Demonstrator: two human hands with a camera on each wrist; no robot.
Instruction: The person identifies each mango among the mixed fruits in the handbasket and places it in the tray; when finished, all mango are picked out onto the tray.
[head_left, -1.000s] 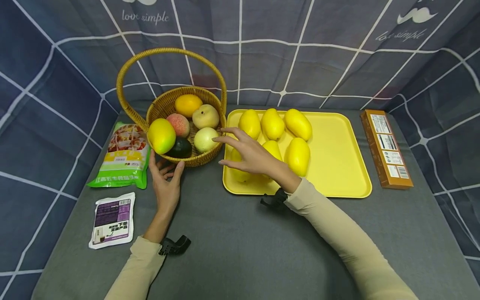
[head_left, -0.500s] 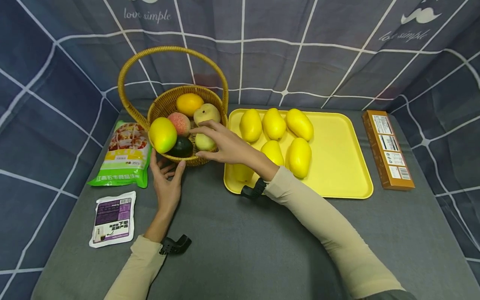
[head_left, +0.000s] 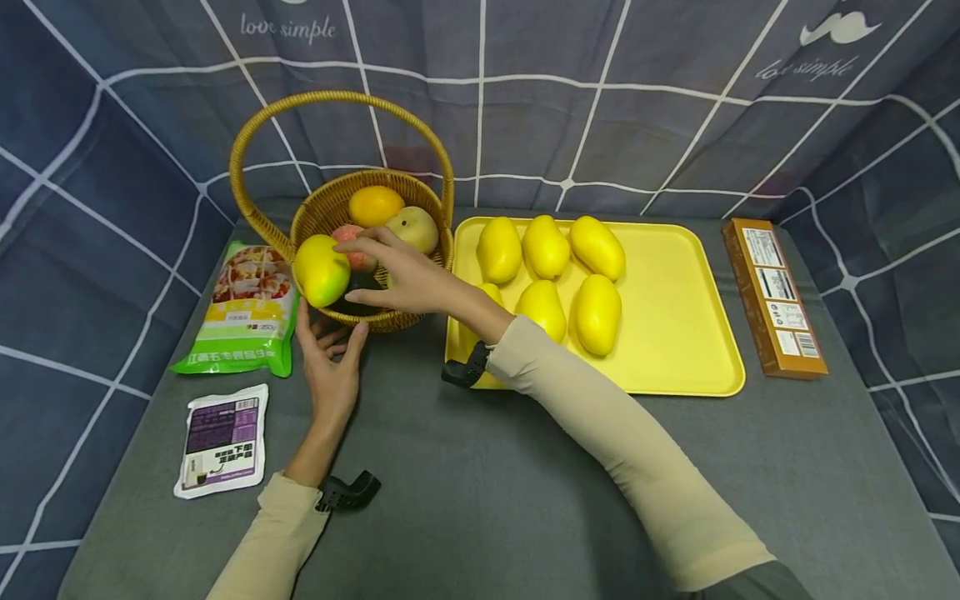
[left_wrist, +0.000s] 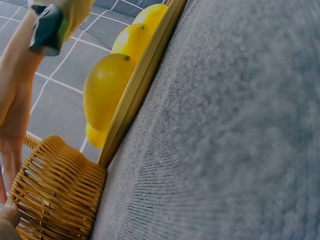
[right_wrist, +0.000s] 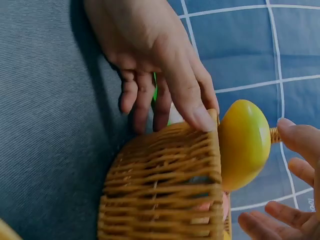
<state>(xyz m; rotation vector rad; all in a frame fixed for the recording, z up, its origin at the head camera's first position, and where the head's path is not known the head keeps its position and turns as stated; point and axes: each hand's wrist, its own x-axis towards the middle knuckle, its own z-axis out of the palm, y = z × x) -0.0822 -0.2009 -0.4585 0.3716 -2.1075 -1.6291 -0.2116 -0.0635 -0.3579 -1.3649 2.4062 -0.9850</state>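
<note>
A wicker basket point(head_left: 311, 218) stands at the back left, holding several fruits. At its left rim lies a yellow-green mango point(head_left: 318, 268). My right hand point(head_left: 412, 279) reaches over the basket with fingers and thumb spread, fingertips close to the mango's right side. Beneath it the dark green avocado point(head_left: 354, 300) partly shows, and a pale green fruit is hidden. A peach point(head_left: 345, 235), a pale yellow fruit point(head_left: 418, 227) and an orange-yellow fruit point(head_left: 373, 204) sit behind. My left hand point(head_left: 330, 375) touches the basket's front-left outside, its straight thumb point(right_wrist: 200, 120) against the rim.
A yellow tray point(head_left: 667, 308) with several yellow mangoes point(head_left: 597, 315) lies right of the basket. Further right is a brown box point(head_left: 776, 300). At left lie a green food bag point(head_left: 243, 312) and a white-purple pouch point(head_left: 222, 442). The arched handle point(head_left: 341, 96) rises over the basket.
My right hand has moved left from the tray's edge, across the basket to beside the yellow-green mango, covering the pale green fruit. My left hand has stayed at the basket.
</note>
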